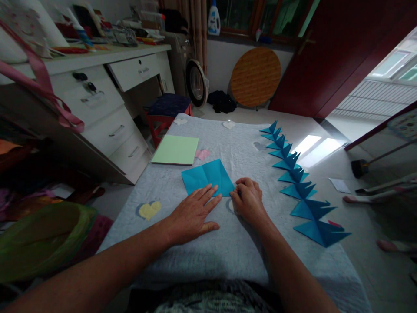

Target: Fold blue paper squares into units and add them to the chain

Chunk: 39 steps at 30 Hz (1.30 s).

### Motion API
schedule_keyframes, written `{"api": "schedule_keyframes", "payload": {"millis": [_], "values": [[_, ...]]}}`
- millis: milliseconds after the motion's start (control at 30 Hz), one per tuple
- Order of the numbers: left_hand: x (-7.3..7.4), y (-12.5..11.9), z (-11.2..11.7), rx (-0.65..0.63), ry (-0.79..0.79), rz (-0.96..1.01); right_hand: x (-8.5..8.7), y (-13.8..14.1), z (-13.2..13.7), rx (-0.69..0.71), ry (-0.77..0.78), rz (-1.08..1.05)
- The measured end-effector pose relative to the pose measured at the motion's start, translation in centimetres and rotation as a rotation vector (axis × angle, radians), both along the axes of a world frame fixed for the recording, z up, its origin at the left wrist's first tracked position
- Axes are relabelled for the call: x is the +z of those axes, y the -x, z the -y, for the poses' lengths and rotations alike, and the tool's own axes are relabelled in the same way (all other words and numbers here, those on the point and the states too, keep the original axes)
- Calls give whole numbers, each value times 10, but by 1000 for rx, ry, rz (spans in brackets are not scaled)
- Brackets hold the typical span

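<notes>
A creased sheet of blue origami paper (211, 173) lies on the cloth-covered table in front of me. My left hand (195, 212) rests flat on its near edge, fingers stretched out and thumb apart. At the paper's right corner, my right hand (248, 198) has its fingers closed in a pinch on that corner. Along the table's right side stands a row of several folded blue paper cranes (301, 191). A stack of pale green paper (177, 150) lies beyond the blue sheet, to its left.
The table carries a light cloth (182, 265) with heart patches. A red stool (167, 108) stands past its far left corner. White drawers (114, 126) are on the left, with a green-lined bin (42, 243) below. A round wooden board (256, 77) leans at the back.
</notes>
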<state>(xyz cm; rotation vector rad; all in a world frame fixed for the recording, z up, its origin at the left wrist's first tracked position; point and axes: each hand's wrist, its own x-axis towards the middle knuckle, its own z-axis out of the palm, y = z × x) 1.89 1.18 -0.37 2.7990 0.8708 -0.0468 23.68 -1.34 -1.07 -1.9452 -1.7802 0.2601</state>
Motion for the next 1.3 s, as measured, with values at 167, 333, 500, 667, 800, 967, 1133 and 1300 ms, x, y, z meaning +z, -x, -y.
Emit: {"api": "schedule_keyframes", "payload": {"millis": [167,333,500,667,800,967,1133,1300], "values": [[-3,0,0,-1,-19,-10,0,-4,2,-51,24,41],[-3,0,0,-8,-13,-10,-3,-15,3,-130,-63,17],[-5,0,0,-5,-15,16,6,-16,6,-89,-396,-237],[-7,2,1,2,-34,54,9,6,13,325,-328,-361],[-6,2,0,0,-33,58,7,7,11,251,-280,-291],[-9,2,-1,-3,-38,32,7,-12,9,123,-133,-110],[-8,2,1,22,-28,26,3,-16,8,107,-22,-47],[-3,1,1,-14,-19,1,1,-15,7,112,-18,-73]]}}
